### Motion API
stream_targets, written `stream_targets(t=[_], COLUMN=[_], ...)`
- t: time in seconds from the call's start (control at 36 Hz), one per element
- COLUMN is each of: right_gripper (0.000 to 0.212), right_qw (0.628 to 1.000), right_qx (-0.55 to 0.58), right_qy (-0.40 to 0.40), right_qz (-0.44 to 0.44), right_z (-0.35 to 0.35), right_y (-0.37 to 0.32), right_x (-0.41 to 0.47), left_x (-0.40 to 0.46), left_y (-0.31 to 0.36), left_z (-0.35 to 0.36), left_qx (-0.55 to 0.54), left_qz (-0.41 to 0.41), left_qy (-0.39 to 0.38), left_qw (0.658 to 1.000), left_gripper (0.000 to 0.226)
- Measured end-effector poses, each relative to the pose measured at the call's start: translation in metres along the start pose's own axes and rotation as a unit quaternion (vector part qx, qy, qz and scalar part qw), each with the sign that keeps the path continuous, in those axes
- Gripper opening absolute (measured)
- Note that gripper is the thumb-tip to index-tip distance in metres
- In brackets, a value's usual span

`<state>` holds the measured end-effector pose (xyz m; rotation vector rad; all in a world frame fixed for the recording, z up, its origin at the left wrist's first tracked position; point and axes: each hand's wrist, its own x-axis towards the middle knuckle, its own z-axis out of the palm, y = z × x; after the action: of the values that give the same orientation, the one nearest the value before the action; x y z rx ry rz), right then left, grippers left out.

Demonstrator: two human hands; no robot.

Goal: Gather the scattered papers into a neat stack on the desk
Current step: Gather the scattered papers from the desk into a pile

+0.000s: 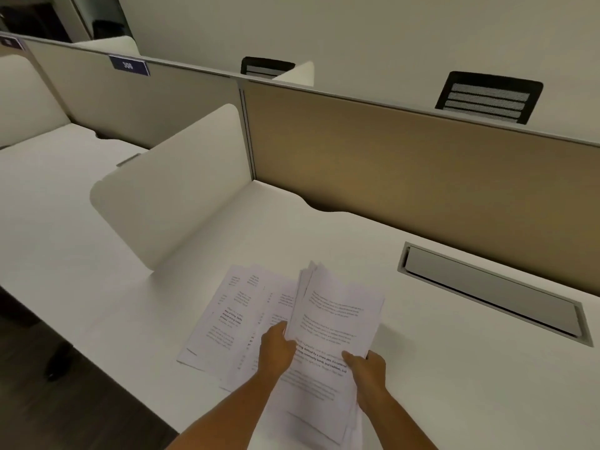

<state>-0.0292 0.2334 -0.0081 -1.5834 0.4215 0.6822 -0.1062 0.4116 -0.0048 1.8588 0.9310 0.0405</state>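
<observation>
Head view — desk: white desk (438,368), smooth matte top, with a curved notch cut in its far edge.
Held sheaf: a bundle of papers (337,316) with printed text, white and thin, far corners fanned unevenly; raised at a tilt above the desk near the middle of the near edge.
Left hand: left hand (277,347) closed on the sheaf's left edge, fingers curled against the sheets.
Right hand: right hand (368,371) clamped on the sheaf's near right part, thumb on top; the two hands are apart, one on each side.
Loose sheets: scattered pages (227,316) lie flat on the desk to the left of the sheaf, overlapping one another at angles — partly covered by the left hand and the sheaf.
Under the sheaf: more sheets (324,414) lie at the near edge, between the forearms.
Right side: recessed cable tray (487,287), grey metal, long rectangular flap, well apart from the papers.
Left side: white rounded divider panel (175,190), upright, near the loose pages.
Far side: tan fabric-faced partition (406,177); two black mesh chair backs (488,97) show beyond it.
</observation>
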Motion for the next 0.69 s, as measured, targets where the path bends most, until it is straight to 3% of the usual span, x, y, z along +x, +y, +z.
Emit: stream_targets(t=[0.11,0.22,0.44,0.64,0.69], right_gripper=[0.037,0.036,0.030,0.012,0.022], right_qw=[1.000,0.999,0.993,0.985,0.976], right_qx=[-0.010,-0.028,-0.110,-0.168,-0.207], right_qy=[-0.003,-0.025,-0.011,0.044,0.060], right_qz=[-0.012,-0.013,-0.030,-0.013,0.012], right_z=[0.011,0.031,0.060,0.085,0.090], right_y=[-0.003,-0.003,-0.003,0.000,0.003], right_x=[-0.003,-0.004,-0.003,0.005,0.007], left_x=[0.002,0.004,0.016,0.041,0.045], left_y=[0.000,-0.009,-0.034,-0.043,-0.045], left_z=[-0.014,-0.035,-0.059,-0.058,-0.057], left_qx=[-0.023,-0.037,-0.044,0.066,0.122], left_qz=[-0.002,-0.024,-0.059,-0.116,-0.148], left_qy=[0.020,0.030,0.044,0.025,0.020], left_qw=[1.000,0.999,0.996,0.991,0.981], left_gripper=[0.043,0.021,0.016,0.032,0.047])
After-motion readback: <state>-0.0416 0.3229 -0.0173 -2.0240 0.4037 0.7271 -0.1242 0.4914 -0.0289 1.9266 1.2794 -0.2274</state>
